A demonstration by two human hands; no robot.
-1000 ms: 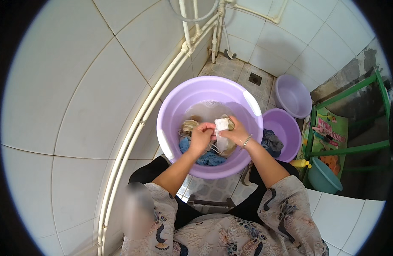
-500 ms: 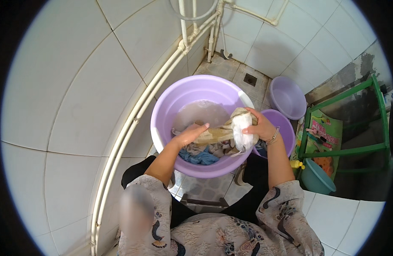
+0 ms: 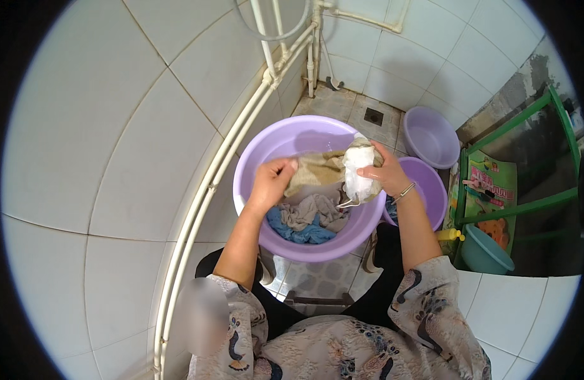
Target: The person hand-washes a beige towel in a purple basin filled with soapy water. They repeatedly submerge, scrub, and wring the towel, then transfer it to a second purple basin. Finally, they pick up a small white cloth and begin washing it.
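A wet tan cloth (image 3: 320,170) is stretched over a large lilac tub (image 3: 250,147) between my hands. My left hand (image 3: 271,183) is closed, pinching the cloth's left end. My right hand (image 3: 385,172) is wrapped round its bunched right end, together with a white cloth piece (image 3: 359,168) with a thin white cord dangling from it. My right thumb presses on the white piece. Below, in the tub, a greyish-beige cloth (image 3: 314,212) lies on a blue cloth (image 3: 298,229). Cloudy water shows partly behind the tan cloth.
Right of the tub stand a purple basin (image 3: 431,187), a pale lilac basin (image 3: 425,136) and a teal basin (image 3: 485,250) beside a green frame (image 3: 520,212). A yellow bottle (image 3: 448,234) is near it. Cream pipes (image 3: 206,190) run along the left tiled wall. A floor drain (image 3: 373,117) lies behind.
My left hand has risen and closed on the tan cloth's left end, from fingers stretched out before. The cloth is lifted higher, showing more of the clothes below. The view has shifted slightly.
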